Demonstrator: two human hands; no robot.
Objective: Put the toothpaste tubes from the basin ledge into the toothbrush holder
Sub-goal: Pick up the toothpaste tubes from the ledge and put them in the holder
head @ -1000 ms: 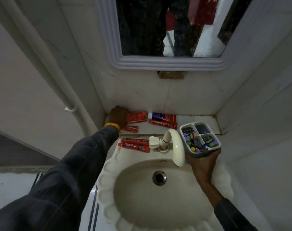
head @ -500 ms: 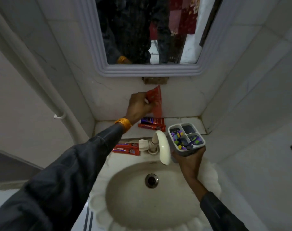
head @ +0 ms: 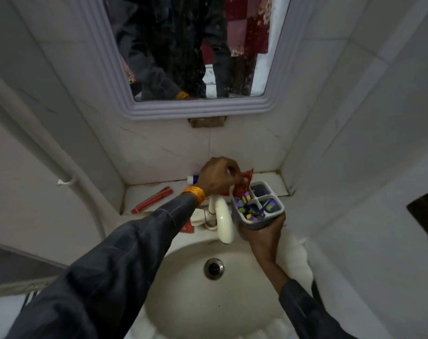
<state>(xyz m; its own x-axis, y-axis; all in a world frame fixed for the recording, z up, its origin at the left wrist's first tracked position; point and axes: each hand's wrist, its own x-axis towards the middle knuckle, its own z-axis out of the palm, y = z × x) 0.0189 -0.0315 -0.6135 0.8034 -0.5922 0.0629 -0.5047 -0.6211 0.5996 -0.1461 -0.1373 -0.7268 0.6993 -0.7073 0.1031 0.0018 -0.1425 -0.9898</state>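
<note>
Two hands work over a white basin [head: 232,302] in the lower middle of the frame. At center, the left hand [head: 217,176], with an orange bangle at the wrist, is closed around a red toothpaste tube [head: 243,185], its crimped end up and its lower end entering the far left compartment of a grey toothbrush holder [head: 279,206]. The right hand [head: 261,231], just right of center, is wrapped around the holder's base, holding it up beside the white tap [head: 224,221]. Colourful toothbrushes fill the near compartments.

More tubes remain on the ledge [head: 139,196]: a long red tube [head: 152,200] lies diagonally at center left, a blue and white tube [head: 192,179] peeks out behind the left wrist, and a red scrap of another [head: 187,227] shows under the left sleeve.

Judging by its look, the held tube is light, soft and partly squeezed, so it will bend; gripping near the stiffer crimped end or the cap should steer it best. The smooth surface may slip if wet.
</note>
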